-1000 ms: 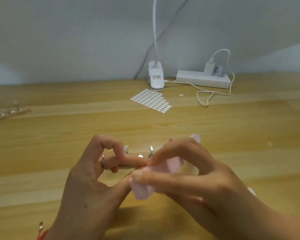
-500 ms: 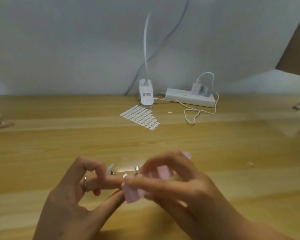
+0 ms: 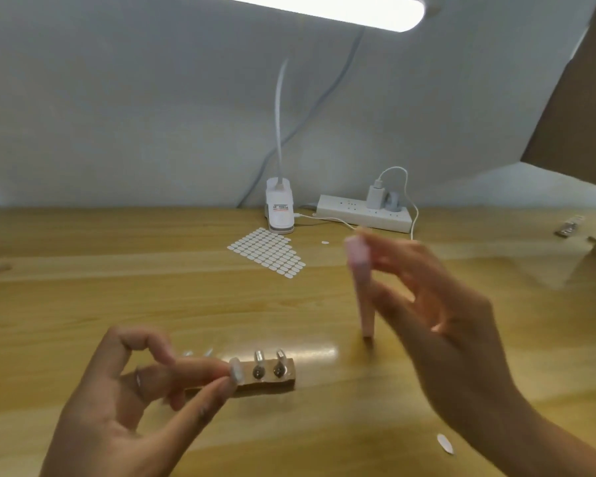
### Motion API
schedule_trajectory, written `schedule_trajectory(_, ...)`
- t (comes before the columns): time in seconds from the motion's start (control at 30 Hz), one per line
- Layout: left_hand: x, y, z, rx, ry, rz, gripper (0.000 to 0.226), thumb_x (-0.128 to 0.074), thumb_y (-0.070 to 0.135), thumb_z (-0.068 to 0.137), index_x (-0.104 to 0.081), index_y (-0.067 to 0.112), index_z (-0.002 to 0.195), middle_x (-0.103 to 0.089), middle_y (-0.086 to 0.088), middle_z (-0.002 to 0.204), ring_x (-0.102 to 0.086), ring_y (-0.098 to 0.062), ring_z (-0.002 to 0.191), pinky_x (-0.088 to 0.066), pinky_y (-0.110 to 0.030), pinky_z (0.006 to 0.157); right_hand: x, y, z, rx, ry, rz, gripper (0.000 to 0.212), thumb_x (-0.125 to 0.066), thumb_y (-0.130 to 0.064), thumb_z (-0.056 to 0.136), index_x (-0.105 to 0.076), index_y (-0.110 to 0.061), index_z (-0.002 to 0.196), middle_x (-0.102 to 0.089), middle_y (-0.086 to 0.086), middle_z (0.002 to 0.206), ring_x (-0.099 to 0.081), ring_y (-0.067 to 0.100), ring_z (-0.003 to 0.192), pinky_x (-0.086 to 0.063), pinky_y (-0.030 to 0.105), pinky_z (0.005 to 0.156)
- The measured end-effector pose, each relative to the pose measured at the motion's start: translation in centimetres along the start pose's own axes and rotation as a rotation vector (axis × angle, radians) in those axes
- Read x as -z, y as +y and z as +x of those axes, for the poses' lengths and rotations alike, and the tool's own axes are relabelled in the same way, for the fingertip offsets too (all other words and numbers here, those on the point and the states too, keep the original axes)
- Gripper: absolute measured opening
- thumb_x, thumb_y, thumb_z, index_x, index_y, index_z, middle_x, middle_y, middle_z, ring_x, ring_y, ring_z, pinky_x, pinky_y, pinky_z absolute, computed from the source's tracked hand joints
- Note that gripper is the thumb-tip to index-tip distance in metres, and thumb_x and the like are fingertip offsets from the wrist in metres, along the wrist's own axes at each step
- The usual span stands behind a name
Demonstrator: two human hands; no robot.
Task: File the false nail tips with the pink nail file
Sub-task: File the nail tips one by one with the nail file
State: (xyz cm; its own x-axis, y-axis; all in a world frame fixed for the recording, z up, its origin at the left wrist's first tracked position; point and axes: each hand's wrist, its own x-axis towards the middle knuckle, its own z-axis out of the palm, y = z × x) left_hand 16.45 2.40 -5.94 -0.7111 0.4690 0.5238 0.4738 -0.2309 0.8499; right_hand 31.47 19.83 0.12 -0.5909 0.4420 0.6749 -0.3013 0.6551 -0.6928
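A person's left hand (image 3: 117, 407) pinches a small, glossy false nail tip (image 3: 236, 373) between thumb and fingertip just beside the wooden stand (image 3: 289, 375), apparently to steady it for filing, with the index finger curled clear. The blurred right hand (image 3: 444, 321) pinches the pink nail file (image 3: 361, 287) near its top, holding the slim, flat, matte stick upright and well apart from the tip, its lower end close to the varnished wooden table (image 3: 152, 287). Two more curved tips sit on the stand's metal pegs.
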Motion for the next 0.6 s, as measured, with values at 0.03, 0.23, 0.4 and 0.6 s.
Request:
schedule_trajectory(0.03,-0.1,0.1,-0.1,0.006,-0.006,-0.010,0.051,-0.081,0.045,0.044,-0.046,0.036,0.079,-0.074,0.000,0.068,-0.055,-0.020,0.052,-0.047,-0.010,0.060,0.2,0.0,0.4,-0.014,0.059,0.023,0.035,-0.067,-0.040,0.087,-0.062,-0.053,0.119,-0.068,-0.020,0.110,-0.063,0.003,0.108,-0.053,0.016,0.084)
schedule_trajectory(0.23,-0.3,0.9,-0.3,0.045,-0.066,-0.020,0.055,-0.082,0.062,0.051,-0.045,0.034,0.082,-0.075,-0.003,0.072,-0.069,-0.022,0.059,-0.052,-0.024,0.067,-0.1,0.3,0.5,-0.051,0.101,0.055,0.043,-0.061,-0.041,0.075,-0.055,-0.042,0.118,-0.071,-0.023,0.096,-0.064,-0.007,0.099,-0.050,0.005,0.074)
schedule_trajectory(0.4,-0.1,1.8,-0.7,0.097,-0.092,-0.050,0.044,-0.080,0.040,0.055,-0.045,0.033,0.081,-0.076,-0.004,0.078,-0.073,-0.024,0.076,-0.055,-0.038,0.072,0.5,2.7,0.7,-0.131,0.063,-0.010,0.053,-0.062,-0.039,0.072,-0.051,-0.038,0.124,-0.064,0.000,0.110,-0.062,0.007,0.108,-0.053,0.011,0.081)
schedule_trajectory(0.6,0.3,2.4,-0.4,0.331,-0.245,-0.287,0.039,-0.080,0.025,0.058,-0.047,0.034,0.076,-0.075,-0.014,0.084,-0.073,-0.026,0.079,-0.056,-0.029,0.072,0.8,3.2,0.8,-0.134,-0.023,-0.051,0.064,-0.065,-0.039,0.070,-0.048,-0.038,0.132,-0.066,-0.023,0.108,-0.061,0.001,0.110,-0.053,0.014,0.087)
